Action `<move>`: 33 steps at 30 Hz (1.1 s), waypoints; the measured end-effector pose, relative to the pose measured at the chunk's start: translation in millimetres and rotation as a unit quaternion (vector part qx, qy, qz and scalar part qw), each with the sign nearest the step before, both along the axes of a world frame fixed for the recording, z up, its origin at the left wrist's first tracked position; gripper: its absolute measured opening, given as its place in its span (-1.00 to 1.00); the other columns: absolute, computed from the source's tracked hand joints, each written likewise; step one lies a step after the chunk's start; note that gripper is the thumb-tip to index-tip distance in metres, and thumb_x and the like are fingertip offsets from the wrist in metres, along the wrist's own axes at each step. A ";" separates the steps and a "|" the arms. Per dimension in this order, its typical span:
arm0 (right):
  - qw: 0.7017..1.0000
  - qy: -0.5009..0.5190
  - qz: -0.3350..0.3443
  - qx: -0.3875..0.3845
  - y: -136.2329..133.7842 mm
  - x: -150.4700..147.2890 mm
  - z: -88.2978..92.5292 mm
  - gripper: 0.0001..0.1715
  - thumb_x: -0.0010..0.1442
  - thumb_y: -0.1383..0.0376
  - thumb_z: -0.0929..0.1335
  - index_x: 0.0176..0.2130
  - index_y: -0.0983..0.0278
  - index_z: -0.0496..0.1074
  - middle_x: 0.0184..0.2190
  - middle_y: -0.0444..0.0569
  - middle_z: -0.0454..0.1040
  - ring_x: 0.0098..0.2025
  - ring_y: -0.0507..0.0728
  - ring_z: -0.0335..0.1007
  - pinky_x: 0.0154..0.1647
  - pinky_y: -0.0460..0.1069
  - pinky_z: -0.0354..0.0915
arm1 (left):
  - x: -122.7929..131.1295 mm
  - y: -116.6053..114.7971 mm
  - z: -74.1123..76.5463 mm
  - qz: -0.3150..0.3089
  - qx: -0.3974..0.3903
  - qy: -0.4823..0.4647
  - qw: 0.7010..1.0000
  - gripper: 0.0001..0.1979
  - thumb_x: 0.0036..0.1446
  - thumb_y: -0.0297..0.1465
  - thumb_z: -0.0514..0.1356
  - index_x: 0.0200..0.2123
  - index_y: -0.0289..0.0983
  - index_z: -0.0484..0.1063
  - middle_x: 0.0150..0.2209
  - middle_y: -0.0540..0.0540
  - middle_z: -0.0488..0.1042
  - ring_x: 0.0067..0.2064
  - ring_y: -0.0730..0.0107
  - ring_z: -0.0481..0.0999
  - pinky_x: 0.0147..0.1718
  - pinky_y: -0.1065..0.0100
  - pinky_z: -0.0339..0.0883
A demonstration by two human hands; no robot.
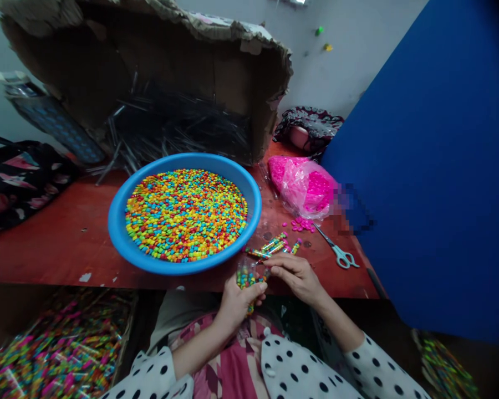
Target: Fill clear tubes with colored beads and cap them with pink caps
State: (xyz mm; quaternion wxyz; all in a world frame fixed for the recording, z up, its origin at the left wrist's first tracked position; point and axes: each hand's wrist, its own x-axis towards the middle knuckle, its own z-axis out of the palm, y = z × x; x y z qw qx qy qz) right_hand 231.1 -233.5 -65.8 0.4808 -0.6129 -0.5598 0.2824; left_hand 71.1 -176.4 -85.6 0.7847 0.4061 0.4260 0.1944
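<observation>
Tube of clear plastic [244, 277], packed with small glossy multicoloured beads, is held slightly tilted just above the edge of the desk by the left hand [236, 306]. The fingers of the left hand [255, 293] are curled closed around it. The fingers of the right hand [279, 267] are held together at the tube's upper end, though what they pinch is too small to tell. The right hand [299, 279] is poised over the reddish-brown wooden desk [62, 249]. Just beyond the hands, several filled slim tubes [271, 247] are laid on the desk, near loose pink beads [303, 224] and silver scissors with pale blue handles [341, 256]. A clear plastic bag of pink beads [303, 187] is placed behind them. To the left, a wide blue plastic basin [183, 160] is heaped with multicoloured beads. A torn cardboard box holding thin dark rods [178, 124] is propped behind it. Below the desk, a carton of filled tubes [54, 349] is seen at lower left.
</observation>
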 end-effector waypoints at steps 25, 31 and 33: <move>0.955 0.146 -0.257 -0.031 13.5 34.7 -28.9 -0.64 0.02 0.15 0.40 -0.19 0.28 0.50 -0.31 -0.02 0.54 -0.32 0.14 0.46 -0.25 0.05 0.39 | -5.7 10.5 8.1 0.042 0.135 0.024 0.990 -0.67 -0.15 -0.28 0.34 -0.33 -0.35 0.42 -0.36 -0.09 0.51 -0.30 0.35 0.48 -0.23 0.37 0.36; 0.938 -0.241 -0.243 -0.044 27.2 82.0 -38.2 -0.74 0.16 0.24 0.28 -0.20 0.29 0.48 -0.24 0.06 0.51 -0.21 0.19 0.42 -0.18 0.07 0.32 | -0.5 3.7 13.2 0.023 -0.028 -0.022 0.999 -0.55 -0.19 -0.24 0.35 -0.26 -0.32 0.29 -0.57 0.01 0.44 -0.55 0.41 0.44 -0.52 0.37 0.38; 0.904 -0.359 -0.217 -0.079 30.5 89.2 -39.0 -0.76 0.17 0.30 0.28 -0.20 0.30 0.49 -0.23 0.09 0.50 -0.19 0.21 0.40 -0.19 0.06 0.29 | 2.1 3.8 14.2 0.015 -0.036 -0.017 0.999 -0.57 -0.17 -0.24 0.34 -0.30 -0.32 0.28 -0.56 0.00 0.44 -0.59 0.46 0.40 -0.59 0.41 0.34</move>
